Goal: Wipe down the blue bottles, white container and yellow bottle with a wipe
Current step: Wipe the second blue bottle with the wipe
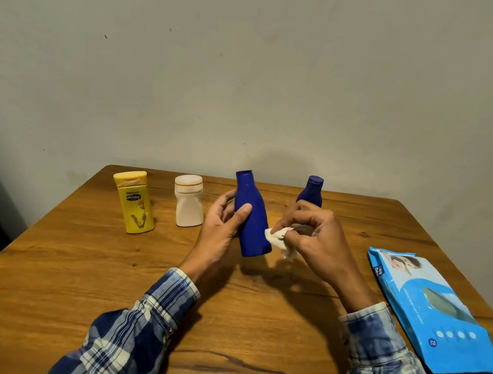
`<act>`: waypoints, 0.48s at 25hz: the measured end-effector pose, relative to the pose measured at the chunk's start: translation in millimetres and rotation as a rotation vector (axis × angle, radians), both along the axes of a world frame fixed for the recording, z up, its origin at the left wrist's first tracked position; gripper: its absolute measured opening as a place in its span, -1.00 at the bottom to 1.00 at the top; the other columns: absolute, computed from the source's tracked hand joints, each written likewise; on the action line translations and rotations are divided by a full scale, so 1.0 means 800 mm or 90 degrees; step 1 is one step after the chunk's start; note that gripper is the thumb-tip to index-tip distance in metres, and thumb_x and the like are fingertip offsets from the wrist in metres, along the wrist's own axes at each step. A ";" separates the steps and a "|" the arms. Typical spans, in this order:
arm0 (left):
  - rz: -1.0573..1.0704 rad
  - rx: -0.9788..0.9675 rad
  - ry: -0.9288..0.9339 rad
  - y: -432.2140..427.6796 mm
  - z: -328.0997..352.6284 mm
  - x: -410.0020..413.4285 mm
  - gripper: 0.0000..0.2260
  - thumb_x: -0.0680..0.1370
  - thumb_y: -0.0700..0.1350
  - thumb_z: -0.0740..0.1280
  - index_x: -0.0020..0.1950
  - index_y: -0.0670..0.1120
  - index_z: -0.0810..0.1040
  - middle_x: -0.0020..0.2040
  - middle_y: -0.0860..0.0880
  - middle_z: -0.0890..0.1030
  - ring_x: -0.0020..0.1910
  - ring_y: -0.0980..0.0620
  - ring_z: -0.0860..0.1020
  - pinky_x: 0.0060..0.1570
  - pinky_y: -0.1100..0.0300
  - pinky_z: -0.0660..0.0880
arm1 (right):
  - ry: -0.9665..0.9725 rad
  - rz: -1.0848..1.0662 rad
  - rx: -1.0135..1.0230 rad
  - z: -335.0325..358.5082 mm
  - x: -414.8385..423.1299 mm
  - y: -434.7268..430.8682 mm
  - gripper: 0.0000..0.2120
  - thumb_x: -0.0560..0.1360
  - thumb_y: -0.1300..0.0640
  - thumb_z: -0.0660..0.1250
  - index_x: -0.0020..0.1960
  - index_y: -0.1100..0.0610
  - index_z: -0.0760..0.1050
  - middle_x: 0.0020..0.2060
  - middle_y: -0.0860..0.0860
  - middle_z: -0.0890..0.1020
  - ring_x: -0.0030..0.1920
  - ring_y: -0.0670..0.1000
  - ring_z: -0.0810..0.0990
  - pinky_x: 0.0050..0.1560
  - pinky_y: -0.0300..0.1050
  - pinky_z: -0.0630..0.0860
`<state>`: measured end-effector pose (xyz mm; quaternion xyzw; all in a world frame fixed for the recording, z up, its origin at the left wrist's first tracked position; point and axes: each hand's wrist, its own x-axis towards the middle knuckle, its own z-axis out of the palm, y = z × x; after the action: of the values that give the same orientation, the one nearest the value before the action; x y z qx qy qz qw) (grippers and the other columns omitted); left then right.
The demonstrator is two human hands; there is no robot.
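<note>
Grip on the near blue bottle (252,219) is the weak point. Left hand (220,230) holds it by the upper body, thumb across the front, fingers curled behind. The bottle is tilted, neck leaning left and away, base toward the right, apparently raised off the worktop (70,273). Right hand (317,237) pinches a crumpled white wipe (276,238) between thumb and fingertips, pressed to the bottle's lower right side.

Risks, as judged:
- Wiping pressure acts low on the bottle while the grip sits high. A hard stroke could pivot or slide it out of the left hand, more so once the plastic is damp.
- Bottle top looks open, cannot confirm. If so, more tilt could spill contents.
- Far blue bottle (311,192) stands upright just behind the right hand's knuckles. A wide stroke could knock it over.
- Wipe is bunched small, so coverage may be patchy.

White container (189,204) and yellow bottle (136,203) stand upright at far left, well apart from both hands. Wipe pack (430,308) lies flat at right.
</note>
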<state>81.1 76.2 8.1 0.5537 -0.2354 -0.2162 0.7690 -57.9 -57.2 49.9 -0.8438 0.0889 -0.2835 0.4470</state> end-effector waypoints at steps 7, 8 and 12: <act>-0.007 0.098 -0.099 -0.036 -0.010 0.012 -0.52 0.61 -0.34 0.33 0.50 -0.05 0.38 0.35 0.00 0.54 0.29 0.05 0.55 0.08 0.18 0.60 | -0.070 -0.133 0.077 -0.021 0.010 -0.004 -0.82 0.48 0.38 0.41 -0.12 0.13 0.69 -0.07 -0.01 0.62 -0.02 -0.10 0.60 -0.11 -0.23 0.62; -0.002 0.121 -0.135 -0.043 -0.010 0.019 -0.52 0.61 -0.34 0.32 0.51 -0.07 0.38 0.36 -0.01 0.52 0.32 0.04 0.53 0.13 0.19 0.56 | -0.069 -0.141 0.086 -0.023 0.011 -0.004 -0.82 0.48 0.38 0.41 -0.10 0.14 0.69 -0.05 -0.01 0.62 -0.02 -0.11 0.60 -0.12 -0.24 0.62; 0.002 0.174 -0.203 -0.063 -0.003 0.040 -0.52 0.62 -0.35 0.31 0.52 -0.11 0.36 0.44 -0.11 0.48 0.36 0.01 0.46 0.33 0.05 0.49 | -0.081 -0.199 0.091 -0.030 0.012 -0.011 -0.82 0.47 0.38 0.42 -0.08 0.14 0.70 -0.04 -0.06 0.63 -0.01 -0.17 0.60 -0.06 -0.28 0.59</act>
<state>113.3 26.2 5.8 0.6806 -0.3220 -0.1546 0.6397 -48.5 -65.8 26.1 -0.7664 0.2103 -0.3950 0.4608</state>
